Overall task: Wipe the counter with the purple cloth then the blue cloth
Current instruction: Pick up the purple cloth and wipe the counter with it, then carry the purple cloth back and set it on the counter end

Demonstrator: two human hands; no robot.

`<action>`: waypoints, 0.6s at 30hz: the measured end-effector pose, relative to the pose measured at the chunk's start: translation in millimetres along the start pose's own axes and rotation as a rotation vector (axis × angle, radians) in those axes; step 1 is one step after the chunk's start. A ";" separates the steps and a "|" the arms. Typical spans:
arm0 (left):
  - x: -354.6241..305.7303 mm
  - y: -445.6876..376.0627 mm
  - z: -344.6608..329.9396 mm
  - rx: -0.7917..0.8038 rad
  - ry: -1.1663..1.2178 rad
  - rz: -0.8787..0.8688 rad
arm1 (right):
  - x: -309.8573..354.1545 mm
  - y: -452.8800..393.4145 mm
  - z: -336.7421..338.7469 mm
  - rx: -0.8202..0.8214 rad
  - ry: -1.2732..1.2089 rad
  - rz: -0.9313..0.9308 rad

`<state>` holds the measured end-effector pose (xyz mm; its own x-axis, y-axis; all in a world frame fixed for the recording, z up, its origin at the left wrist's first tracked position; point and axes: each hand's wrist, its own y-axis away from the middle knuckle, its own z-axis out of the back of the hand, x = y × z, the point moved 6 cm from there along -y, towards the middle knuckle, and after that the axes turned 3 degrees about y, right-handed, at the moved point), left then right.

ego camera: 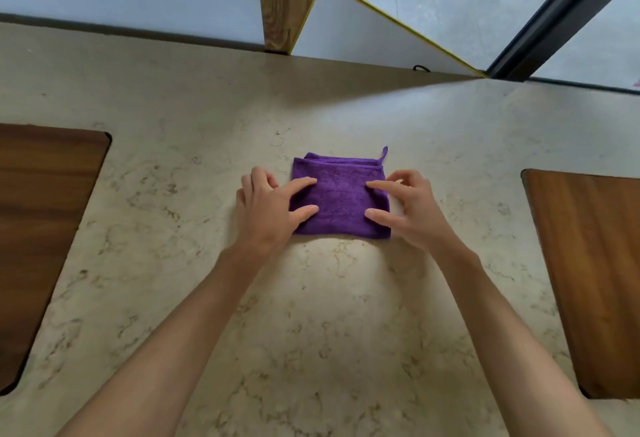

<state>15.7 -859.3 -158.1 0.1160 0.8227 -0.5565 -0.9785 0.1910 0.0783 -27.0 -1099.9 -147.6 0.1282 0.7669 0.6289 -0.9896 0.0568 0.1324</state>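
A purple cloth, folded into a small square with a loop at its far right corner, lies flat in the middle of the beige marbled counter. My left hand rests at the cloth's left edge with two fingers spread onto the fabric. My right hand sits at the right edge, with its fingertips also pressing on top of the cloth. Neither hand has lifted or gripped it. No blue cloth is in view.
A dark wooden board lies on the counter at the left, and a lighter wooden board at the right. Beyond the counter's far edge stand a wooden post and a white panel with a gold rim.
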 end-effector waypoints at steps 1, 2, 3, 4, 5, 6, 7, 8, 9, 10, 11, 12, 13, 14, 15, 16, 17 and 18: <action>2.1 -0.7 -1.1 -0.002 0.009 0.006 | -1.4 -2.1 0.7 0.011 0.007 0.008; 3.6 -1.5 -1.7 -0.005 0.028 0.018 | -2.3 -3.7 1.4 0.008 0.010 0.010; 4.6 -3.1 -1.8 -0.007 0.048 0.033 | -2.5 -5.1 1.8 -0.005 0.007 0.006; 4.7 -5.6 -1.5 -0.004 0.060 0.049 | -2.0 -7.0 2.2 -0.020 0.002 -0.002; 3.4 -9.0 -0.8 0.004 0.059 0.057 | -1.2 -9.2 2.1 -0.035 -0.004 -0.011; 0.6 -13.1 0.0 0.016 0.045 0.055 | 0.0 -11.0 1.9 -0.052 -0.005 -0.019; -2.9 -18.3 0.9 0.030 0.026 0.044 | 1.2 -12.7 1.5 -0.072 -0.001 -0.027; -6.5 -23.7 1.5 0.044 0.010 0.033 | 2.2 -13.8 0.8 -0.095 0.014 -0.031; -9.4 -28.3 1.7 0.061 0.000 0.029 | 3.3 -14.1 -0.6 -0.118 0.035 -0.034; -12.1 -31.6 1.0 0.080 -0.008 0.029 | 4.7 -13.5 -2.5 -0.137 0.060 -0.041; -14.7 -32.9 -0.8 0.097 -0.022 0.030 | 7.1 -12.2 -4.5 -0.155 0.085 -0.054; -16.8 -32.7 -2.6 0.106 -0.043 0.032 | 10.1 -10.8 -6.5 -0.171 0.112 -0.073; -17.8 -31.4 -4.6 0.111 -0.067 0.037 | 12.0 -9.9 -9.1 -0.174 0.146 -0.108; -18.3 -28.1 -6.2 0.116 -0.093 0.044 | 13.0 -8.0 -11.2 -0.159 0.183 -0.159; -18.8 -23.1 -6.1 0.120 -0.108 0.051 | 13.1 -5.0 -12.1 -0.135 0.203 -0.220; -19.7 -17.2 -4.0 0.125 -0.103 0.059 | 13.2 -0.2 -10.3 -0.112 0.189 -0.281; -22.1 -10.5 -0.1 0.134 -0.082 0.062 | 14.5 7.2 -6.4 -0.087 0.139 -0.330; -26.3 -2.8 5.7 0.140 -0.055 0.047 | 17.6 16.0 -0.8 -0.063 0.066 -0.352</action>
<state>16.4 -878.4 -138.9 0.0833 0.8598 -0.5039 -0.9503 0.2208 0.2196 -40.6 -1084.9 -135.0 0.4594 0.7325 0.5024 -0.8879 0.3625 0.2833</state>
